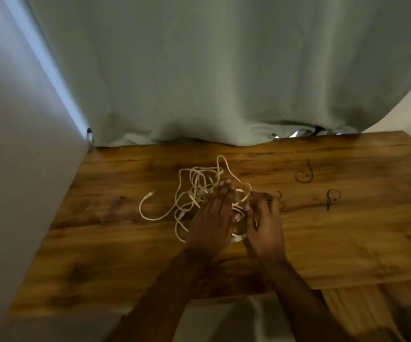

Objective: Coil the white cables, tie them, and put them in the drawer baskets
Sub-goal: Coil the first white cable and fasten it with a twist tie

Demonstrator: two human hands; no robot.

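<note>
So here's my view from the head cam: one wooden table [322, 243], one messy tangle of white cables [194, 191] sitting around the middle of it, a bit toward the far edge. I can't count how many separate cables are in that pile, they're too knotted up, but I can make out one loose plug end [151, 193] curling out toward the left edge.

Two bare hands are in there. The left hand [214, 218] lies flat over the near right part of the tangle, fingers straight and together, not clamped on anything as far as I can see. The right hand [266, 225] is just beside it, fingers curled in, with a loop of white cable running between the two hands; it's too blurry for me to say if that hand is actually pinching the loop.

Off to the right of the hands I count three small dark ties [304, 175], one nearer the far edge and two closer in, one of those touching the right hand's fingertips.

Room-wise: a grey-green curtain [224, 70] hangs down onto the far edge, a pale wall [14, 169] boxes in the left edge, and the right half of the table is mostly bare wood. A pale box-like thing [236, 317] sits below the near edge.
</note>
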